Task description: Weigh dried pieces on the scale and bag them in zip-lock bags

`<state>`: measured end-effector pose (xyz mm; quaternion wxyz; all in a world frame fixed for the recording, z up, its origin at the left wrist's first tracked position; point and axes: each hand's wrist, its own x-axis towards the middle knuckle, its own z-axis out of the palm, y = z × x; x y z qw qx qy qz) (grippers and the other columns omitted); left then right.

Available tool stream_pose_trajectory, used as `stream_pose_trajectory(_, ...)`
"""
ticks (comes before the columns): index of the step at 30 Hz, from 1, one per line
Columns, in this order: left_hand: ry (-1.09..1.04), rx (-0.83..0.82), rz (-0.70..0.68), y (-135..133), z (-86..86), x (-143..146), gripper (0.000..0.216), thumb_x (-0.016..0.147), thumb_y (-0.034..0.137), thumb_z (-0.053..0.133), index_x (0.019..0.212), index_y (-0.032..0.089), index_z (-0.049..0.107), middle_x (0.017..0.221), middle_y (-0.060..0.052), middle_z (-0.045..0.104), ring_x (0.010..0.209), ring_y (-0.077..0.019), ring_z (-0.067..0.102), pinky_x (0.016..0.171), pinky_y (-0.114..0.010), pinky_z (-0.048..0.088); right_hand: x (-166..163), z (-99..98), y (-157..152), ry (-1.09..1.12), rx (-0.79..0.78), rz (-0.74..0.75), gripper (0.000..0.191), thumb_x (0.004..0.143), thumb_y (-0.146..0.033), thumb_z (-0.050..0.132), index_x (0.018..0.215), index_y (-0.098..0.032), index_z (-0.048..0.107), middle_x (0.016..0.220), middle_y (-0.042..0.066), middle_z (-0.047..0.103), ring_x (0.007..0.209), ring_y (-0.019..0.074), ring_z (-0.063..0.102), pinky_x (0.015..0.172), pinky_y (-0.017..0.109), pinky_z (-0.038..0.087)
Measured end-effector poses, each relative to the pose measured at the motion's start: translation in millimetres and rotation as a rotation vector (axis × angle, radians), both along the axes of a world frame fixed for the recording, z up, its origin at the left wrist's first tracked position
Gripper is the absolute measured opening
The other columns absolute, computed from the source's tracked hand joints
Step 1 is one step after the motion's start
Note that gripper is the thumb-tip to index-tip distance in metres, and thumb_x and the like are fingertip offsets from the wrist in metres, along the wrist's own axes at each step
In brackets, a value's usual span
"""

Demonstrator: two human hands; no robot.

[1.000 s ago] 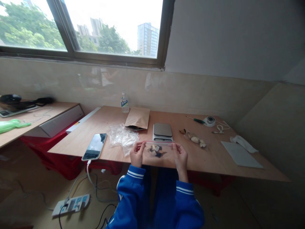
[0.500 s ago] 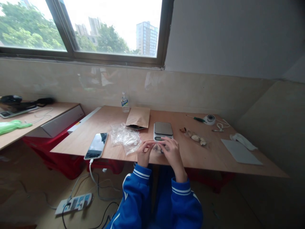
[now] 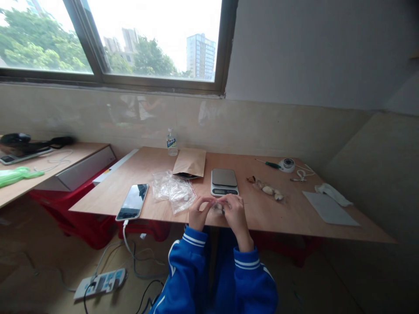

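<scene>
My left hand (image 3: 198,212) and my right hand (image 3: 233,211) meet over the front edge of the wooden table (image 3: 294,213). Both pinch a small clear zip bag (image 3: 218,206) holding dark and pale bits; the fingers hide most of it. Just behind my hands sits a small grey kitchen scale (image 3: 224,181). A heap of empty clear bags (image 3: 171,189) lies to the left of my left hand. Another filled clear bag (image 3: 269,190) with pale pieces lies to the right of the scale.
A phone (image 3: 132,201) on a cable lies at the table's left front. A brown paper pouch (image 3: 189,162) and a small bottle (image 3: 171,141) stand at the back. A screwdriver (image 3: 269,164), tape roll (image 3: 287,164), grey sheet (image 3: 328,209) and white cloth (image 3: 333,193) lie right. A power strip (image 3: 100,282) is on the floor.
A second ago my hands were apart, holding the bag stretched by its top corners. They have come together at the middle, and the bag is now bunched between my fingers.
</scene>
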<state>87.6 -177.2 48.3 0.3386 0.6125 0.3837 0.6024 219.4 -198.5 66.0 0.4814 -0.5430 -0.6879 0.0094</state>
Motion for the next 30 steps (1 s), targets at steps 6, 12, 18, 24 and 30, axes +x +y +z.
stream_pose_trajectory(6, 0.056, -0.005, 0.003, 0.2, -2.6, 0.9, 0.013, 0.077, 0.033, 0.061, 0.076, 0.021, 0.065, 0.078, -0.001, 0.066, 0.080, -0.0169, 0.058, 0.075, -0.029, 0.043, -2.7, -8.6, 1.3, 0.047, -0.001, -0.022, 0.023, 0.087, -0.019, 0.044, 0.068, -0.022, 0.056, 0.069, 0.001, 0.059, 0.072, 0.0174, 0.055, 0.073, 0.031, 0.038)
stream_pose_trajectory(12, 0.064, 0.026, 0.032, 0.5, -4.2, -0.4, 0.012, 0.079, 0.032, 0.059, 0.077, 0.022, 0.065, 0.081, -0.002, 0.064, 0.084, -0.0173, 0.057, 0.076, -0.029, 0.042, 2.4, -7.8, 2.8, 0.053, -0.071, 0.071, 0.016, 0.089, -0.028, 0.047, 0.085, -0.022, 0.061, 0.080, 0.002, 0.064, 0.079, 0.0182, 0.058, 0.077, 0.032, 0.040)
stream_pose_trajectory(18, 0.140, 0.073, 0.039, 2.5, -5.8, -4.8, 0.012, 0.081, 0.031, 0.057, 0.079, 0.022, 0.065, 0.082, -0.002, 0.063, 0.084, -0.0165, 0.057, 0.076, -0.028, 0.042, 8.6, -11.1, 3.2, -0.011, -0.096, 0.063, 0.018, 0.087, -0.035, 0.052, 0.090, -0.024, 0.065, 0.088, 0.003, 0.066, 0.085, 0.0198, 0.059, 0.081, 0.034, 0.039)
stream_pose_trajectory(24, 0.222, 0.054, 0.015, 5.0, -7.7, -2.3, 0.018, 0.085, 0.033, 0.051, 0.083, 0.021, 0.063, 0.081, -0.002, 0.062, 0.081, -0.0156, 0.056, 0.076, -0.028, 0.042, 1.7, -13.9, 6.4, 0.035, -0.047, 0.055, 0.028, 0.091, -0.032, 0.044, 0.073, -0.020, 0.062, 0.073, 0.003, 0.065, 0.076, 0.0189, 0.058, 0.073, 0.031, 0.039)
stream_pose_trajectory(30, 0.241, 0.078, 0.048, 11.1, -16.0, -11.1, 0.019, 0.087, 0.033, 0.048, 0.082, 0.020, 0.061, 0.082, -0.002, 0.060, 0.083, -0.0152, 0.055, 0.076, -0.028, 0.042, 4.8, -16.5, 7.1, 0.016, -0.108, 0.140, 0.021, 0.088, -0.037, 0.051, 0.091, -0.023, 0.066, 0.089, 0.002, 0.068, 0.085, 0.0185, 0.059, 0.079, 0.031, 0.040)
